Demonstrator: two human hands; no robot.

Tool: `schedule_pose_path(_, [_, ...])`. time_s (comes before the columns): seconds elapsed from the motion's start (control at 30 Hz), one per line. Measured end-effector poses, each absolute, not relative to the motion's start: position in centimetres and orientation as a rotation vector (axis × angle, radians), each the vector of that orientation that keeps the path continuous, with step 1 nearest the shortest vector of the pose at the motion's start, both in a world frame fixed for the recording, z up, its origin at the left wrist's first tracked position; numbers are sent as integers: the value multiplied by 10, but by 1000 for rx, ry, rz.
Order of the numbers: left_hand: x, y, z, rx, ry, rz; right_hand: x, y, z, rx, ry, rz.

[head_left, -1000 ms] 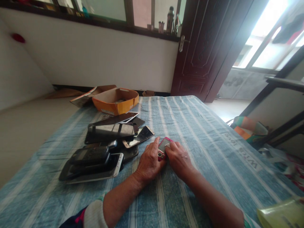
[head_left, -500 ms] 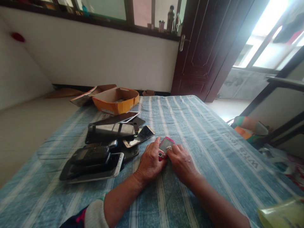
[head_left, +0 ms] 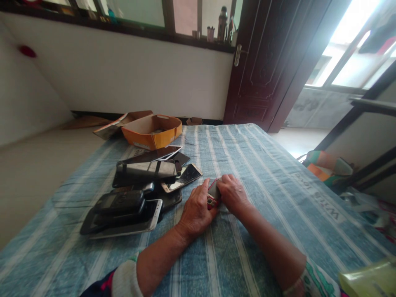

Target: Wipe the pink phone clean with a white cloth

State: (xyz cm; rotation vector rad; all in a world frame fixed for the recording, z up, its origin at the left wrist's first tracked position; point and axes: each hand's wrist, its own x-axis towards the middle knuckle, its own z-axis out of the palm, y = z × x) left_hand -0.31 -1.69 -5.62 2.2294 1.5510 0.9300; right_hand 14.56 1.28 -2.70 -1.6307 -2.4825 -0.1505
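Note:
A small pink-edged mobile phone [head_left: 213, 190] lies on the striped cloth, screen up, its keypad end toward me. My left hand [head_left: 196, 206] grips it along its left side, thumb and fingers around the lower part. Over the upper right of the screen is my right hand [head_left: 232, 193], its fingers bent and pinched together. The small white wipe in those fingers is almost wholly covered now. Left of my hands lies a phone with a cracked screen [head_left: 188, 178], beside a loose pile of black phones [head_left: 147, 171].
A bed-like surface under a blue striped cloth [head_left: 266, 198] spreads before me. An open orange box [head_left: 148, 140] stands at the far left edge. More old phones, one a white-framed phone [head_left: 154, 216], lie near left. A yellowish clear packet [head_left: 368, 278] sits at the lower right.
My right hand has slid away from me, from the lower right of the phone's screen to its top edge, covering more of it. The left hand keeps its hold.

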Motion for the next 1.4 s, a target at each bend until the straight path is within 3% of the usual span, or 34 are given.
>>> schedule_pose_path(0.27, [-1, -17, -56, 2258, 1544, 965, 167, -7, -37, -1614, -2399, -103])
schedule_pose_path(0.83, [2, -24, -30, 1963, 1301, 1014, 196, 8, -48, -1237, -1467, 674])
schedule_pose_path(1.4, [-16, 1, -47, 2302, 1564, 1111, 187, 12, -63, -1134, -1481, 694])
